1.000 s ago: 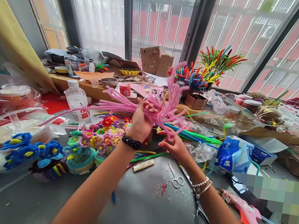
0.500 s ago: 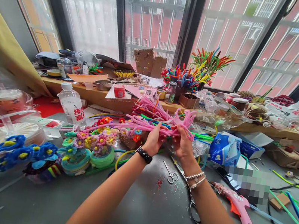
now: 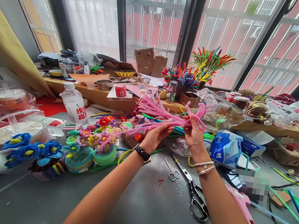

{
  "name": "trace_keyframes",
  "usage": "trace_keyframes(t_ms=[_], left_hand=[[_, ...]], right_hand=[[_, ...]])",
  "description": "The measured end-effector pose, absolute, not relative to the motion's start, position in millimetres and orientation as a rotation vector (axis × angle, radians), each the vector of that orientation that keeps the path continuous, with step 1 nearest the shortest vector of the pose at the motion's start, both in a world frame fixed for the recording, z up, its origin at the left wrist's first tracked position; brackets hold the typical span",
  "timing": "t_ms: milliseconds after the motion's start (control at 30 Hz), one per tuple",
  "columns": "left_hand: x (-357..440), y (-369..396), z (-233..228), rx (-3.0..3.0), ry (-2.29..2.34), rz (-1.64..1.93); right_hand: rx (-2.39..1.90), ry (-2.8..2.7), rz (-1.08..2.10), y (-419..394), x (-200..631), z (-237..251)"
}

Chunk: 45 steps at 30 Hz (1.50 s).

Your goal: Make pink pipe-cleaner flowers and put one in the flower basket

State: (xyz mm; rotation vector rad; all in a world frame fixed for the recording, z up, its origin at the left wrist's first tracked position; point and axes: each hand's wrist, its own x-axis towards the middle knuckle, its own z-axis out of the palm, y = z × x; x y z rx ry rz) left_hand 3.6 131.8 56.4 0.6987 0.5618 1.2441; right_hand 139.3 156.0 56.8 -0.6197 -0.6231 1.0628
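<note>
A bundle of pink pipe cleaners (image 3: 176, 121) stretches between my hands above the table, its looped, bent ends (image 3: 199, 112) rising over the right hand. My right hand (image 3: 193, 133) is closed around the bundle near those loops. Loosely curled, my left hand (image 3: 157, 136) holds the stems further left, its fingertips pointing right; part of its hold is hidden. Long stem ends trail left over fuzzy flowers (image 3: 103, 135). Behind the bundle lies a larger pile of pink pipe cleaners (image 3: 150, 104). Small scissors (image 3: 172, 171) and large black-handled scissors (image 3: 192, 190) lie below my hands.
A pink glue gun (image 3: 244, 208) lies at the right, near a blue tissue pack (image 3: 226, 147). At the left stand a plastic bottle (image 3: 74, 104) and blue pipe-cleaner flowers (image 3: 28, 151). Jars and craft supplies crowd the wooden ledge (image 3: 97, 97) beneath the window.
My right hand has moved right and slightly up with the looped ends, widening the gap between my hands. The left hand's fingers have loosened, and the trailing stems hang lower.
</note>
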Motion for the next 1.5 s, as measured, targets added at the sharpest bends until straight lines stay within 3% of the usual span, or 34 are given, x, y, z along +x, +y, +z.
trace_keyframes(t_ms=[433, 867, 1267, 1500], left_hand=[[-45, 120, 46, 0.561, 0.565, 1.488], [-55, 71, 37, 0.773, 0.691, 1.408], [-67, 79, 89, 0.713, 0.582, 1.800], [-71, 72, 96, 0.763, 0.575, 1.874]], right_hand=[[-0.701, -0.643, 1.168, 184, 159, 57], [-0.873, -0.588, 1.207, 205, 163, 49], [-1.041, -0.704, 1.309, 183, 186, 55], [-1.184, -0.771, 1.255, 177, 190, 56]])
